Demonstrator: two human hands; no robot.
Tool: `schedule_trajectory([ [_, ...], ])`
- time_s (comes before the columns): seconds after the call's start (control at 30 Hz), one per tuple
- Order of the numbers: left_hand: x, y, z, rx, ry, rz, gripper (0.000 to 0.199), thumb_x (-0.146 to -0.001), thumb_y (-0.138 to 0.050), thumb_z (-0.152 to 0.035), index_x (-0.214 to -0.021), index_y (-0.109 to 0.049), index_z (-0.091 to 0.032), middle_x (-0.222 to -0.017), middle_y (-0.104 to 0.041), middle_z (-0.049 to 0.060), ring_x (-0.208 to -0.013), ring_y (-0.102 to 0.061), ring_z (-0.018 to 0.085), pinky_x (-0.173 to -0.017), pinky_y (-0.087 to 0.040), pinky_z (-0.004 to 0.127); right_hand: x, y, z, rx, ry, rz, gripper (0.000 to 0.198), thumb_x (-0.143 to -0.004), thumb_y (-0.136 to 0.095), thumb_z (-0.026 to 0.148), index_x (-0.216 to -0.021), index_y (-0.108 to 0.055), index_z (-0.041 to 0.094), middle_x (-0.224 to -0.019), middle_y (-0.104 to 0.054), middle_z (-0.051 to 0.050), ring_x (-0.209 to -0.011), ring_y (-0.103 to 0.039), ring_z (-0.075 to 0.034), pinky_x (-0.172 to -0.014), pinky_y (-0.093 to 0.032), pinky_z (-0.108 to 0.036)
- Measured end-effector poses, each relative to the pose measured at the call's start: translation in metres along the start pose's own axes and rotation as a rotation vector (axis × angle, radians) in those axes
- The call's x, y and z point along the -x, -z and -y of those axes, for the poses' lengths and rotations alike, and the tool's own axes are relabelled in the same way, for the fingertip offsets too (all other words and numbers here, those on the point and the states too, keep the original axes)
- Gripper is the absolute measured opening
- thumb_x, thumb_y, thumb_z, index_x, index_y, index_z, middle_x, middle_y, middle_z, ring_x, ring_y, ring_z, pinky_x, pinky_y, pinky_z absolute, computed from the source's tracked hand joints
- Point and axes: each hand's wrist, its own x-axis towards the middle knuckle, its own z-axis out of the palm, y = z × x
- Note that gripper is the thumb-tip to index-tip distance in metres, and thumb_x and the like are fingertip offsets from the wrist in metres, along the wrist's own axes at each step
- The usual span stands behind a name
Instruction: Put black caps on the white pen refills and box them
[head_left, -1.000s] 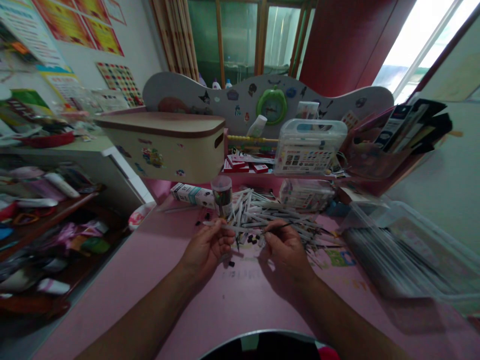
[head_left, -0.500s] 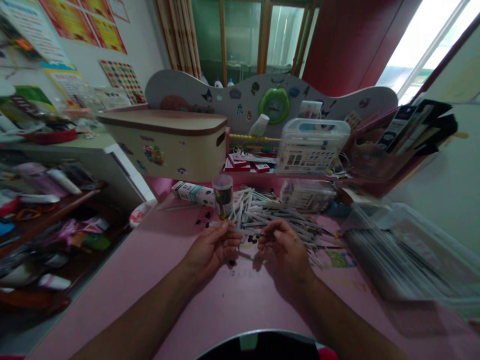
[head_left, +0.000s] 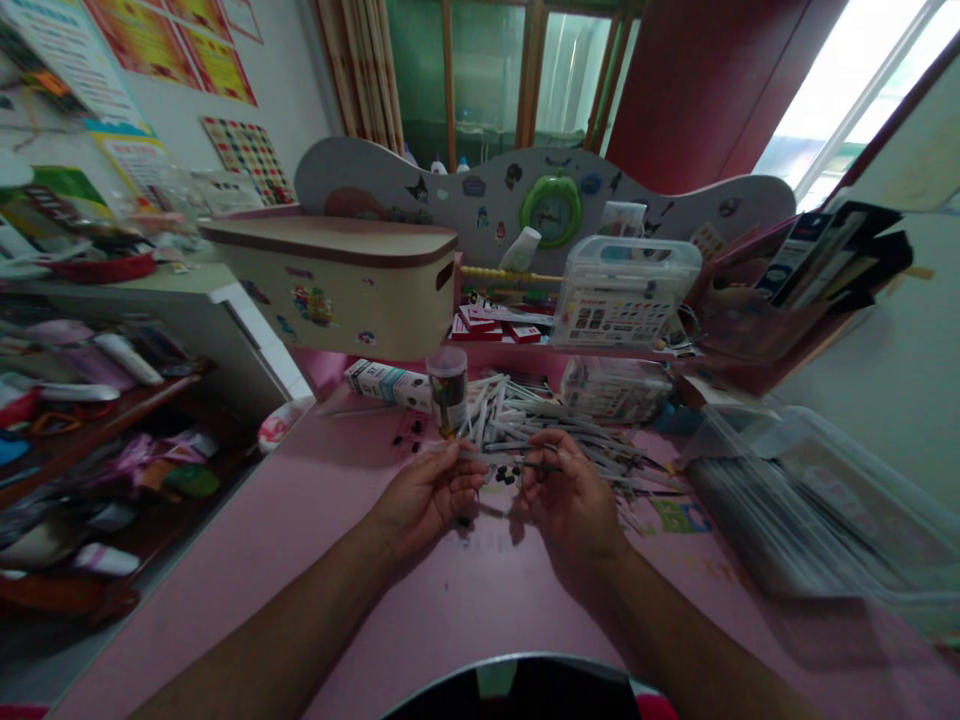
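My left hand (head_left: 433,492) pinches a thin, whitish, pen-like stick (head_left: 474,456) between thumb and fingertips. The stick points across to my right hand (head_left: 574,497), whose closed fingers hold a thin dark rod (head_left: 541,466) in line with it. Whether the two pieces touch is too blurred to tell. Small black pieces (head_left: 506,474) lie on the pink table beyond the gap between my hands. Behind them spreads a loose pile of thin white and grey sticks (head_left: 517,415). A clear cylindrical tub (head_left: 448,388) with dark contents stands behind my left hand.
More small black bits (head_left: 409,438) lie left of the tub, near a long printed box (head_left: 386,382). At right is a clear plastic bin (head_left: 780,590) with dark thin sticks. A cream lidded box (head_left: 337,300) and a clear carry case (head_left: 626,295) sit on the shelf above.
My right fingers have lifted and shifted slightly, and the dark rod between them now shows more plainly. The left hand keeps its hold, nearly still. The view has shifted a little.
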Motion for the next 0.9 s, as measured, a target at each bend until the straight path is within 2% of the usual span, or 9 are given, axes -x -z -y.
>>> schedule_trajectory([
  [0.17,0.003,0.000,-0.001,-0.049,0.005,0.041,0.018,-0.099,-0.052,-0.020,-0.100,-0.067,-0.010,-0.078,-0.077,0.013,-0.065,-0.075,0.019,-0.056,-0.063,0.028,0.001,-0.002,-0.004,-0.011,-0.057,0.001,0.032,-0.093,-0.054,0.052,-0.110,-0.059,0.026,-0.068,-0.054,0.004,-0.046,-0.050,-0.013,-0.035,-0.046,-0.025],
  [0.33,0.005,0.002,-0.004,-0.078,0.016,0.063,0.019,-0.099,-0.052,-0.022,-0.102,-0.067,-0.011,-0.081,-0.077,0.014,-0.069,-0.076,0.020,-0.057,-0.063,0.029,0.002,-0.006,0.000,-0.082,-0.168,0.082,0.046,-0.094,-0.045,0.065,-0.113,-0.060,0.026,-0.059,-0.047,0.005,-0.046,-0.046,-0.013,-0.041,-0.047,-0.025],
  [0.4,0.007,0.002,-0.002,-0.084,0.035,0.081,0.019,-0.099,-0.053,-0.021,-0.102,-0.068,-0.010,-0.081,-0.077,0.014,-0.069,-0.076,0.019,-0.059,-0.063,0.027,0.004,-0.006,-0.004,-0.043,-0.195,0.091,0.053,-0.094,-0.042,0.070,-0.118,-0.059,0.026,-0.056,-0.045,0.006,-0.044,-0.043,-0.012,-0.041,-0.043,-0.025],
  [0.53,0.009,-0.001,0.003,-0.046,0.075,0.125,0.018,-0.098,-0.052,-0.013,-0.099,-0.069,-0.007,-0.084,-0.078,0.016,-0.072,-0.077,0.019,-0.062,-0.064,0.024,0.010,-0.001,-0.014,0.107,-0.232,0.158,0.050,-0.091,-0.058,0.060,-0.130,-0.052,0.029,-0.062,-0.051,0.006,-0.047,-0.044,-0.010,-0.044,-0.039,-0.021],
  [0.6,0.008,-0.003,0.001,0.007,0.098,0.110,0.023,-0.100,-0.047,-0.013,-0.095,-0.069,-0.006,-0.080,-0.078,0.015,-0.067,-0.077,0.018,-0.059,-0.063,0.024,0.010,0.003,-0.016,0.223,-0.233,0.246,0.062,-0.080,-0.074,0.047,-0.134,-0.046,0.033,-0.072,-0.056,0.006,-0.053,-0.051,-0.011,-0.048,-0.042,-0.022],
  [0.67,0.007,-0.004,-0.003,0.092,0.103,0.039,0.031,-0.102,-0.041,-0.016,-0.090,-0.068,-0.008,-0.072,-0.077,0.012,-0.059,-0.075,0.016,-0.054,-0.062,0.022,0.008,0.006,-0.015,0.366,-0.179,0.269,0.071,-0.073,-0.079,0.034,-0.135,-0.044,0.035,-0.079,-0.057,0.006,-0.055,-0.053,-0.010,-0.051,-0.043,-0.024],
  [0.7,0.005,-0.004,-0.007,0.137,0.102,-0.006,0.034,-0.103,-0.038,-0.017,-0.088,-0.068,-0.008,-0.068,-0.076,0.010,-0.054,-0.073,0.015,-0.051,-0.061,0.022,0.006,0.007,-0.015,0.438,-0.135,0.248,0.067,-0.073,-0.077,0.029,-0.132,-0.046,0.034,-0.081,-0.056,0.006,-0.056,-0.053,-0.010,-0.052,-0.043,-0.024],
  [0.8,0.002,-0.005,-0.018,0.245,0.073,-0.105,0.043,-0.106,-0.034,-0.025,-0.082,-0.066,-0.009,-0.062,-0.074,0.008,-0.048,-0.070,0.013,-0.046,-0.058,0.018,0.002,0.007,-0.015,0.703,0.038,0.125,0.032,-0.081,-0.061,0.016,-0.111,-0.059,0.026,-0.081,-0.054,0.004,-0.063,-0.052,-0.011,-0.056,-0.041,-0.025],
  [0.9,0.001,-0.004,-0.024,0.285,0.044,-0.126,0.046,-0.106,-0.032,-0.028,-0.080,-0.065,-0.009,-0.060,-0.073,0.008,-0.048,-0.070,0.012,-0.046,-0.057,0.017,0.003,0.004,-0.015,1.078,0.287,0.177,0.016,-0.079,-0.059,0.005,-0.085,-0.062,0.020,-0.081,-0.056,0.000,-0.077,-0.053,-0.015,-0.068,-0.041,-0.029],
])
